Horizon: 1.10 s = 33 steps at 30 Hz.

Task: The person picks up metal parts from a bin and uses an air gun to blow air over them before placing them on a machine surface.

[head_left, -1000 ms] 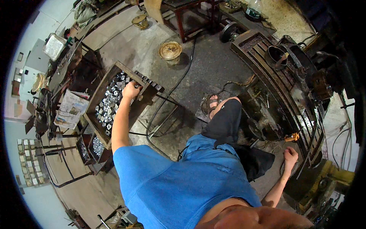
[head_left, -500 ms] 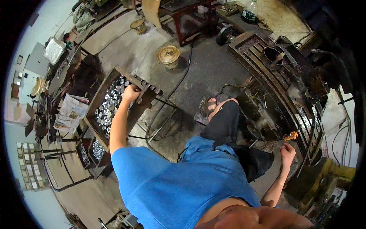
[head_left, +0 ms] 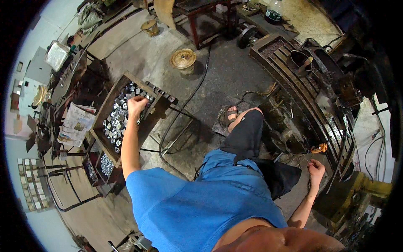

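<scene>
My left hand [head_left: 137, 106] is over the wooden tray [head_left: 98, 135], at its far end. Its fingers are pinched together, and whatever they may hold is too small to make out. Loose square metal blocks [head_left: 113, 125], silvery with dark marks, lie heaped under and beside that hand. Along the tray's far right part runs a row of darker blocks [head_left: 161, 92]. Out to the right, my right hand [head_left: 316, 169] is loosely closed with its fingers curled, and the inside of the grip is hidden. Just beyond it is an orange-handled thing [head_left: 319, 148] by the machine.
A slotted machine bed [head_left: 289, 88] curves along the right side. Ahead on the floor stands a round lidded bucket [head_left: 183, 60], with a black cable [head_left: 204, 80] beside it. Left of the tray are newspapers [head_left: 77, 124] and a small bin of metal bits [head_left: 107, 165].
My left hand has shifted left, away from the tray's divider and over the loose blocks. My right hand remains almost in the same place, still curled.
</scene>
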### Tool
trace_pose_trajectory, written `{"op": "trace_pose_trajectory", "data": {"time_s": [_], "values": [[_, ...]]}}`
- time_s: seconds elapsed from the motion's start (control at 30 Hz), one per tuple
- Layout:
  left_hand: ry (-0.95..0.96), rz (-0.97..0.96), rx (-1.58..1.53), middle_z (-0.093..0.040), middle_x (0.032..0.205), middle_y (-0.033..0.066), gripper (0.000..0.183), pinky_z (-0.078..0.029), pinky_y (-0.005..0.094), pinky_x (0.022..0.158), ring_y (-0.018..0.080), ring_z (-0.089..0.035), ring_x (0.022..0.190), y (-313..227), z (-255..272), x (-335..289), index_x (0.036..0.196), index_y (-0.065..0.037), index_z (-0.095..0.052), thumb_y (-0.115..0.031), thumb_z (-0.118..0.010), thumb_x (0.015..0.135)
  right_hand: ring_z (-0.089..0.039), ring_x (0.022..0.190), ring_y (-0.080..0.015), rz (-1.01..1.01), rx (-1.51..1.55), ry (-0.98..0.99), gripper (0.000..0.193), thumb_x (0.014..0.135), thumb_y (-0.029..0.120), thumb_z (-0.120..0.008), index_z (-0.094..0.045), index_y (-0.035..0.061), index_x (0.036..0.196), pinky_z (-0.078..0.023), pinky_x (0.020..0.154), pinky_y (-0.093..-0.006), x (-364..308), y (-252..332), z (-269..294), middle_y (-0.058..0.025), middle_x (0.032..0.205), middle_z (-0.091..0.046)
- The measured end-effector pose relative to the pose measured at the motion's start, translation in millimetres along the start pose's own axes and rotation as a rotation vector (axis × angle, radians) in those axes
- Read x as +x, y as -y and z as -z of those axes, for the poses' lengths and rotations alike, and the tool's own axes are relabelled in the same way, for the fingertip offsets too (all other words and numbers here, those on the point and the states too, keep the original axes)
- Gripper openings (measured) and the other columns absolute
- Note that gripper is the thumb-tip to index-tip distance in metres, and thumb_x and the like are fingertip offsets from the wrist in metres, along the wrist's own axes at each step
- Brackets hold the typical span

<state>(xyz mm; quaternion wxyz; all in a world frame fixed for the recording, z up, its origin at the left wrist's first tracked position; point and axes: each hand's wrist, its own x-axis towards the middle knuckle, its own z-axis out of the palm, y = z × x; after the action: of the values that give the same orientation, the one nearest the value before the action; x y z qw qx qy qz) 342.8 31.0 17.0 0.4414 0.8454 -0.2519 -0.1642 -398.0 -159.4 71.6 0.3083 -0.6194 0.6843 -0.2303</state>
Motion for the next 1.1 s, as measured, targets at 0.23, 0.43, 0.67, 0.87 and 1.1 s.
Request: {"op": "trace_pose_trajectory", "data": {"time_s": [0.23,0.43,0.67,0.87,1.1], "values": [[-0.198,0.118,-1.551,-0.062,0.075,0.0103,0.009,-0.042,0.0573,0.089,0.0353,-0.058,0.082,23.8,4.0,-9.5,0.071,-0.003,-0.058,-0.012,-0.062,0.073,-0.050,0.062,-0.0076,0.073,-0.047,0.022,0.025,0.071,0.005,-0.053,-0.061,-0.0076,0.091,-0.041,0.057,-0.0217,6.9,2.6,-8.7,-0.0027,0.067,-0.057],[-0.077,-0.001,-1.604,-0.063,0.082,0.0132,0.010,-0.043,0.0477,0.092,0.0293,-0.060,0.079,-21.9,-32.4,6.3,0.079,0.002,-0.058,-0.008,-0.059,0.078,-0.051,0.063,-0.0087,0.079,0.060,0.055,0.025,0.070,0.005,-0.054,-0.061,-0.0068,0.092,-0.042,0.060,-0.0231,7.8,10.8,-13.8,-0.0021,0.065,-0.056],[0.176,-0.076,-1.107,-0.058,0.089,0.0170,0.031,-0.053,0.0469,0.072,0.0325,-0.061,0.069,-89.4,-79.3,37.7,0.109,0.009,-0.046,-0.008,-0.050,0.082,-0.055,0.064,-0.0111,0.066,0.035,0.038,0.028,0.067,0.005,-0.052,-0.063,-0.0044,0.091,-0.044,0.062,-0.0237,-0.4,-18.1,-12.3,-0.0067,0.067,-0.061],[0.379,0.088,-1.042,-0.059,0.075,0.0174,0.023,-0.055,0.0383,0.053,0.0233,-0.059,0.053,-146.1,-146.1,40.2,0.099,0.006,-0.051,-0.012,-0.046,0.086,-0.056,0.065,-0.0118,0.095,-0.039,0.014,0.029,0.065,0.007,-0.051,-0.062,-0.0061,0.089,-0.044,0.062,-0.0245,-10.6,6.5,-13.9,-0.0082,0.068,-0.061],[0.585,0.045,-1.076,-0.060,0.080,0.0166,0.033,-0.053,0.0347,0.052,0.0192,-0.056,0.055,-211.2,-216.5,15.5,0.100,0.003,-0.049,-0.029,-0.050,0.090,-0.055,0.064,-0.0105,0.077,0.027,-0.014,0.032,0.064,0.008,-0.051,-0.062,-0.0067,0.089,-0.043,0.060,-0.0239,-15.3,-8.4,-3.8,-0.0078,0.067,-0.060]]}}
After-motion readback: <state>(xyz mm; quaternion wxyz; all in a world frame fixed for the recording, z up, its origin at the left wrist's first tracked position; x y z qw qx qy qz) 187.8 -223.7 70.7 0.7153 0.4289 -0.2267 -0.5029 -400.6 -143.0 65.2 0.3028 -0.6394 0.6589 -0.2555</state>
